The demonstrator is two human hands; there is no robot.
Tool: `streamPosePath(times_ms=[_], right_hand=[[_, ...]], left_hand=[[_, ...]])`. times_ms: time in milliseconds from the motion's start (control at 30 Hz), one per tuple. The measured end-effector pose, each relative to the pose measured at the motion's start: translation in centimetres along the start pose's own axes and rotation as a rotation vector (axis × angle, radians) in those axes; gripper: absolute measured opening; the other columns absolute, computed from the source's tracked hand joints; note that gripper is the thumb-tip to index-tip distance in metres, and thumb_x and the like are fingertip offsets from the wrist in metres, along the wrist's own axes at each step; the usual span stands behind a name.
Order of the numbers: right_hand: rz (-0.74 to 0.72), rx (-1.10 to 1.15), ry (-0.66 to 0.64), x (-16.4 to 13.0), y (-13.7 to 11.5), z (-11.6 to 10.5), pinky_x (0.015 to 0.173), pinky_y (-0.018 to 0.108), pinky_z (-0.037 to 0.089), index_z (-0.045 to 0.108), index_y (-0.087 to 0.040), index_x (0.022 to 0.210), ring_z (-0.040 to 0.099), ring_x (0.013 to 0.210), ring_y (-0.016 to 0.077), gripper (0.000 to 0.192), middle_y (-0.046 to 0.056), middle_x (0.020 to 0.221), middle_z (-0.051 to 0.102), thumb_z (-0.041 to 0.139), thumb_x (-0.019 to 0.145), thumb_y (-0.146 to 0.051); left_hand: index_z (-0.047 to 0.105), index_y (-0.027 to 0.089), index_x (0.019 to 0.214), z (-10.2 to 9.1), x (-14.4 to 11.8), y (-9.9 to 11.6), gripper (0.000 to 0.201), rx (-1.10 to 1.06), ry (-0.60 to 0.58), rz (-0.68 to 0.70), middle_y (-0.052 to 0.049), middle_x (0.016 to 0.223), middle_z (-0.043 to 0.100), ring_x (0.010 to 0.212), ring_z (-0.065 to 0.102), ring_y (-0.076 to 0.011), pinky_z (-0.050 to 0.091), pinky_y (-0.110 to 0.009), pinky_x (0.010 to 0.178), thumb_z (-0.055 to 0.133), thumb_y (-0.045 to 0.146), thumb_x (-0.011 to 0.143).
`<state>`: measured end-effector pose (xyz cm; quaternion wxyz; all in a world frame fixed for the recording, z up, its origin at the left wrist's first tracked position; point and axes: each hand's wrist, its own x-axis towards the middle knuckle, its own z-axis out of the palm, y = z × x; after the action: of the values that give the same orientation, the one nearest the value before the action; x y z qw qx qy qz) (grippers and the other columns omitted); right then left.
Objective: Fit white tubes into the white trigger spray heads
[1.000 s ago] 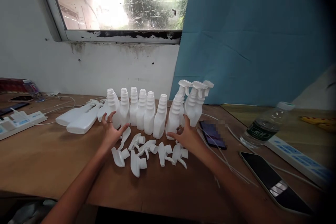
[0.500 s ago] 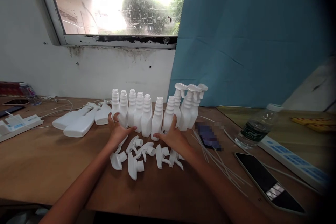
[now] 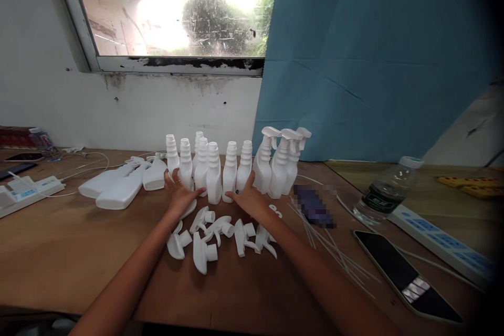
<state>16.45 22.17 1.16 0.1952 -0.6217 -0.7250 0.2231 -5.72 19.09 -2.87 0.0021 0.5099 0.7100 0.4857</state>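
A group of uncapped white spray bottles (image 3: 213,181) stands upright between my two hands. My left hand (image 3: 181,197) is at the group's left end, fingers spread and thumb toward the bottle fronts. At the right end my right hand (image 3: 250,199) is also open, its thumb stretched across the front of a bottle (image 3: 230,173) and its index finger raised beside another bottle (image 3: 245,160). Part of each hand's contact is hidden. In front of the bottles, several loose white trigger sprayer heads (image 3: 202,253) lie on the table. Bottles with trigger heads fitted (image 3: 280,168) stand to the right.
White spray bottles (image 3: 120,189) lie on their sides at left, near a power strip (image 3: 31,191). To the right are thin white tubes (image 3: 334,252), a phone (image 3: 405,273), a water bottle (image 3: 381,194) and another power strip (image 3: 437,241). The wall and window (image 3: 177,10) rise behind.
My right hand has moved left, and the bottles at the right of the uncapped group have shifted left with it, away from the fitted bottles. My left hand stays nearly in place.
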Motion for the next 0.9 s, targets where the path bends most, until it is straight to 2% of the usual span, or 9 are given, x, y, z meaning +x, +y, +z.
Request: streamPosePath(times_ms=[200,300,433,533,633,700,767,833,900], right_hand=[[-0.016,0.003,0.002,1.4,-0.5,0.2,0.080,0.037,0.050,-0.016,-0.009,0.153,0.067,0.102,0.0331,0.116,0.028,0.139,0.051,0.064,0.085,-0.056],[-0.021,0.002,0.002,1.7,-0.4,0.1,0.075,0.035,0.050,-0.013,-0.008,0.154,0.069,0.095,0.0312,0.113,0.029,0.135,0.054,0.063,0.086,-0.056],[-0.061,0.006,0.004,0.5,0.0,-0.8,0.063,0.032,0.047,-0.009,-0.006,0.154,0.070,0.078,0.0299,0.112,0.025,0.118,0.066,0.066,0.084,-0.053],[-0.136,0.009,0.037,-1.7,1.0,-2.1,0.057,0.030,0.043,0.011,-0.007,0.153,0.068,0.067,0.0271,0.096,0.018,0.097,0.072,0.064,0.086,-0.049],[-0.259,0.021,0.096,-4.2,3.1,-3.6,0.055,0.028,0.041,0.048,-0.013,0.135,0.065,0.064,0.0234,0.057,0.008,0.077,0.070,0.061,0.089,-0.043],[-0.369,0.032,0.141,-5.6,4.9,-4.5,0.056,0.026,0.040,0.066,-0.018,0.103,0.062,0.060,0.0186,0.026,0.002,0.067,0.066,0.056,0.093,-0.039],[-0.491,0.037,0.206,-6.5,6.8,-5.1,0.054,0.025,0.036,0.065,-0.019,0.078,0.055,0.053,0.0141,0.030,0.000,0.059,0.060,0.049,0.097,-0.036],[-0.624,0.035,0.296,-7.1,8.3,-5.4,0.052,0.026,0.034,0.062,-0.019,0.073,0.050,0.049,0.0119,0.034,-0.001,0.057,0.056,0.046,0.100,-0.031],[-0.764,0.027,0.388,-7.5,9.4,-5.1,0.052,0.026,0.033,0.060,-0.018,0.074,0.049,0.049,0.0110,0.028,-0.001,0.058,0.056,0.048,0.099,-0.023]], left_hand=[[0.023,0.014,0.137,0.9,0.8,0.2,0.093,-0.002,0.035,0.005,-0.025,0.153,0.002,0.144,0.008,-0.0441,0.011,-0.051,0.118,0.082,0.035,0.068],[0.023,0.016,0.137,1.4,1.0,-0.1,0.091,-0.008,0.044,0.016,-0.024,0.154,0.003,0.144,0.008,-0.0432,0.012,-0.051,0.118,0.081,0.034,0.069],[0.025,0.018,0.136,1.7,0.9,-0.6,0.096,-0.019,0.074,0.020,-0.023,0.154,0.005,0.147,0.007,-0.0414,0.012,-0.053,0.119,0.085,0.038,0.063],[0.028,0.021,0.135,0.5,1.6,-1.1,0.089,-0.039,0.122,0.019,-0.020,0.155,0.010,0.148,0.010,-0.0357,0.016,-0.051,0.120,0.083,0.043,0.068],[0.035,0.020,0.135,-2.1,4.3,-1.9,0.063,-0.075,0.158,-0.039,-0.017,0.149,0.031,0.139,0.035,-0.0292,0.035,-0.046,0.113,0.068,0.043,0.086],[0.043,0.018,0.133,-3.7,7.3,-2.5,0.047,-0.100,0.134,-0.135,-0.014,0.132,0.052,0.114,0.058,-0.0254,0.050,-0.045,0.097,0.057,0.041,0.095],[0.053,0.016,0.126,-4.8,10.5,-2.9,0.037,-0.110,0.065,-0.247,-0.010,0.116,0.062,0.095,0.065,-0.0215,0.056,-0.041,0.082,0.055,0.038,0.097],[0.058,0.015,0.121,-4.9,13.4,-2.9,0.032,-0.106,-0.017,-0.320,-0.009,0.113,0.064,0.092,0.065,-0.0206,0.058,-0.040,0.078,0.059,0.035,0.095],[0.059,0.015,0.121,-4.4,15.6,-2.4,0.032,-0.096,-0.077,-0.333,-0.010,0.117,0.063,0.097,0.065,-0.0219,0.057,-0.041,0.081,0.061,0.033,0.094]])
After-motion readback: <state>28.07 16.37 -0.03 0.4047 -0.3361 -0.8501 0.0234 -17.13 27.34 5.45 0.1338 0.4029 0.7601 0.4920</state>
